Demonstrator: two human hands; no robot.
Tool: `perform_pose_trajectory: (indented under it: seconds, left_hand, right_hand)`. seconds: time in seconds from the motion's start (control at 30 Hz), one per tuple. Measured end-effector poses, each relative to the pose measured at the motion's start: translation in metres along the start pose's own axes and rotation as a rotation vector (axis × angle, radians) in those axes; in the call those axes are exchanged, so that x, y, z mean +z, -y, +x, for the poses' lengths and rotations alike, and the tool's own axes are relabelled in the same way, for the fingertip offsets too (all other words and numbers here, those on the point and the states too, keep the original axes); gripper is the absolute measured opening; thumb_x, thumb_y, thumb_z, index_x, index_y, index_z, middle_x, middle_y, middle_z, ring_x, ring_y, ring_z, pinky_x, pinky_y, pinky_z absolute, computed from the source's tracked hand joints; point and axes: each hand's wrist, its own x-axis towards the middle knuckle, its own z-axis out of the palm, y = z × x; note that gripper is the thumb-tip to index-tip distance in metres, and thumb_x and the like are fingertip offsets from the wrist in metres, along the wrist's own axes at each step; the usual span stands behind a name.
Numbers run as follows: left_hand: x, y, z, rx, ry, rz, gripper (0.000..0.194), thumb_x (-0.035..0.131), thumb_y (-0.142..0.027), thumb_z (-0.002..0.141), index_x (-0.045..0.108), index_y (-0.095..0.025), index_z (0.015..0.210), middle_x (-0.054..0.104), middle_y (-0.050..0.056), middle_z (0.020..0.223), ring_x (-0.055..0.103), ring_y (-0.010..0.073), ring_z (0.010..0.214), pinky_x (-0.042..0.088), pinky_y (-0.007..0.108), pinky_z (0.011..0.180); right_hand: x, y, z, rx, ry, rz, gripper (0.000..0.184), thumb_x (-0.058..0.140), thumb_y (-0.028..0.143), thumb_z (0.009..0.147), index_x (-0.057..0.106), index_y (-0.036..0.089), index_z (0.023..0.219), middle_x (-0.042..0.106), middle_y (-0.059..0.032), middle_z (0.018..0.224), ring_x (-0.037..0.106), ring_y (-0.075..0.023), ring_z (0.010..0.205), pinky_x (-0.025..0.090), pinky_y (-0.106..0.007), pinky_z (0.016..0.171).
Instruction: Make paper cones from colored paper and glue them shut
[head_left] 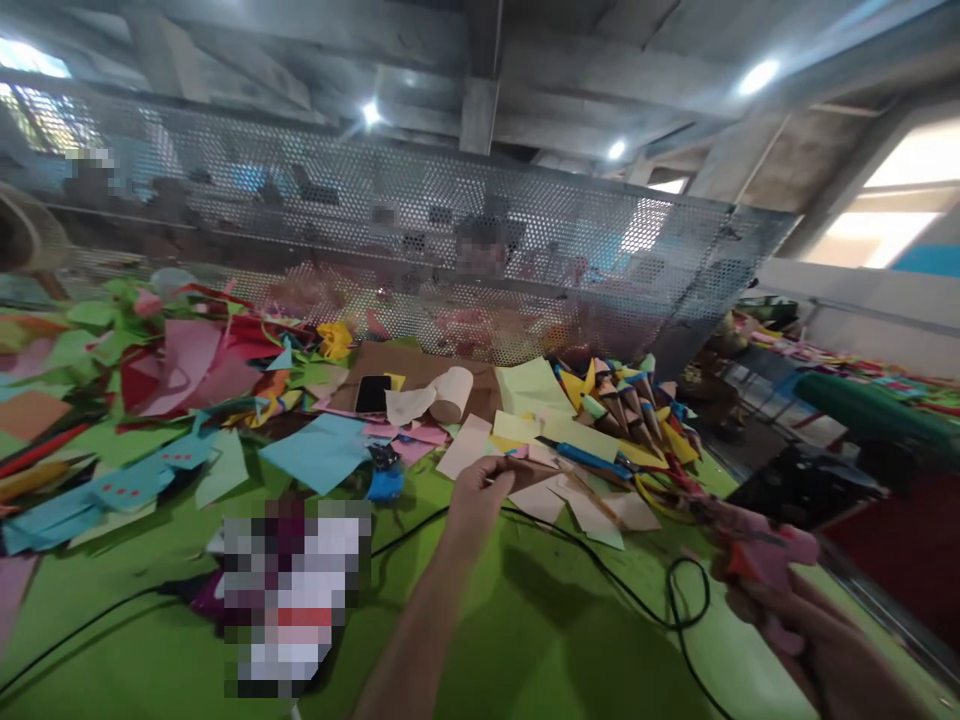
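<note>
My left hand (484, 485) reaches over the middle of the green table, fingers curled and closed on a piece of brown paper (536, 473). Loose light paper pieces (596, 505) lie just beyond it. At the right, my right hand (799, 620) is wrapped round a pink glue gun (772, 548), whose nozzle points left toward the papers; this area is somewhat blurred. A blue utility knife (596, 460) rests on yellow paper between the two hands. Behind it stands a cluster of brown paper cones (626, 405) with coloured tips.
A black cord (600, 565) loops across the green table (570, 650). A phone (373, 394) and a paper roll (451, 393) lie at the back. Coloured paper scraps (172, 370) pile up at left, near a pixelated item (300, 600). A perforated metal screen (420, 250) borders the far edge.
</note>
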Motion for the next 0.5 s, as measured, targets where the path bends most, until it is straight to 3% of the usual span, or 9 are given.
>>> perform_pose_trajectory:
  seconds: [0.07,0.17,0.23,0.33,0.5]
  left_hand:
    - [-0.001,0.001,-0.001,0.032,-0.006,0.08,0.021,0.06,-0.024,0.072,0.075,-0.015,0.084,0.076,0.008,0.086,0.069,0.0227,0.086,0.052,0.035,0.085]
    - [-0.002,0.001,-0.003,0.067,-0.011,0.189,0.022,0.056,-0.021,0.075,0.075,-0.016,0.086,0.076,0.007,0.09,0.068,0.0222,0.089,0.051,0.033,0.084]
    - [-0.002,-0.001,-0.004,0.087,-0.016,0.235,0.023,0.055,-0.02,0.077,0.075,-0.016,0.086,0.075,0.006,0.089,0.068,0.0214,0.087,0.051,0.032,0.082]
    - [0.0,-0.005,-0.006,0.129,-0.022,0.266,0.021,0.053,-0.018,0.078,0.074,-0.017,0.084,0.074,0.005,0.088,0.067,0.0196,0.085,0.05,0.029,0.08]
    - [0.003,-0.007,-0.006,0.113,-0.017,0.274,0.021,0.052,-0.014,0.077,0.073,-0.018,0.081,0.074,0.004,0.085,0.068,0.0177,0.081,0.05,0.026,0.075]
  right_hand:
    - [0.028,0.006,-0.004,0.049,0.065,0.07,0.044,0.092,0.028,0.04,0.072,0.019,0.078,0.063,-0.0022,0.064,0.054,-0.0131,0.052,0.038,-0.019,0.036]
    - [0.062,0.015,-0.008,0.014,0.225,0.06,0.041,0.094,0.038,0.044,0.07,0.017,0.071,0.052,0.0018,0.055,0.041,-0.0084,0.048,0.031,-0.018,0.037]
    - [0.08,0.02,-0.009,-0.029,0.346,-0.012,0.041,0.089,0.047,0.056,0.072,0.016,0.075,0.047,0.0028,0.054,0.034,-0.0072,0.048,0.028,-0.018,0.039]
    - [0.098,0.025,-0.011,-0.119,0.461,-0.161,0.048,0.076,0.061,0.069,0.073,0.015,0.084,0.042,0.0034,0.055,0.033,-0.0086,0.051,0.027,-0.021,0.044]
    - [0.113,0.028,-0.012,-0.191,0.49,-0.357,0.059,0.065,0.072,0.073,0.069,0.015,0.084,0.039,0.0045,0.057,0.033,-0.0095,0.052,0.024,-0.024,0.047]
